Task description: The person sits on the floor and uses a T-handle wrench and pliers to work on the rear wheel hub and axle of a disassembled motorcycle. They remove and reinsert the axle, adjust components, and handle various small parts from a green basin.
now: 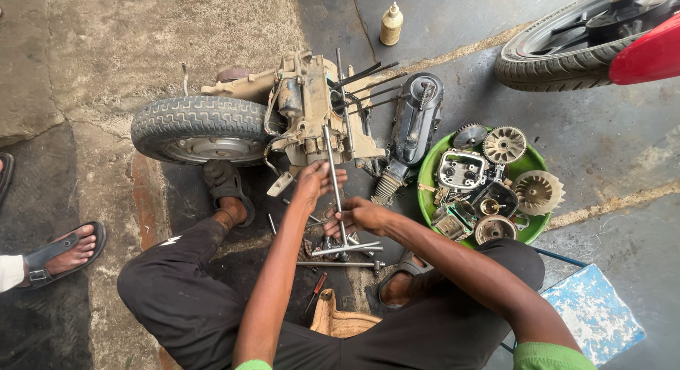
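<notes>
A dirty scooter engine block [312, 108] with its rear tyre [202, 127] lies on the concrete floor in front of me. A long metal T-handle wrench [336, 193] stands against the engine's near side. My left hand [316, 177] grips its shaft near the engine. My right hand [358, 214] holds the shaft lower down, close to the cross handle. Several long studs [365, 83] stick out of the engine to the right.
A green basin [427, 173] full of engine parts and gears sits at right, a black cover [416, 118] beside it. Loose rods and a screwdriver [316, 288] lie between my feet. A motorcycle wheel [567, 47], a small bottle [391, 24], another person's sandalled foot [67, 253].
</notes>
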